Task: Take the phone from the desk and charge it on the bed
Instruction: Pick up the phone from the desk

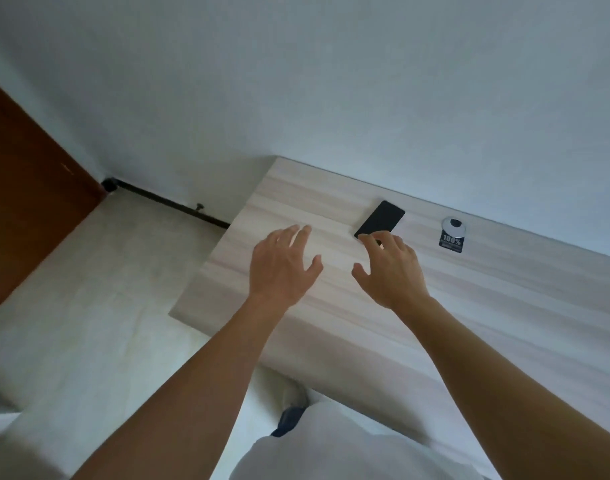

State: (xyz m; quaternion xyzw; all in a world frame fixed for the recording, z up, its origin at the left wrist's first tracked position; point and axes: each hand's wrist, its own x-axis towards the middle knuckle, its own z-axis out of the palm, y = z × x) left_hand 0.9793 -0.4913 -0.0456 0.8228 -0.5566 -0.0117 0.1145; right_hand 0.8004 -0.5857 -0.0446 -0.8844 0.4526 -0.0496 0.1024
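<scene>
A black phone (380, 220) lies flat on the light wooden desk (331, 306), close to the wall. My right hand (390, 270) hovers over the desk with fingers spread, and its fingertips reach the phone's near end. Whether they touch it I cannot tell. My left hand (283, 268) is open too, fingers apart, above the desk a little left of the phone and holding nothing. The bed is not in sight.
A round silver cable grommet with a black "100%" sticker (452, 233) sits in the desk right of the phone. A white wall runs behind the desk. Pale floor (89, 306), a dark skirting pipe (165, 202) and a brown door (26, 202) lie to the left.
</scene>
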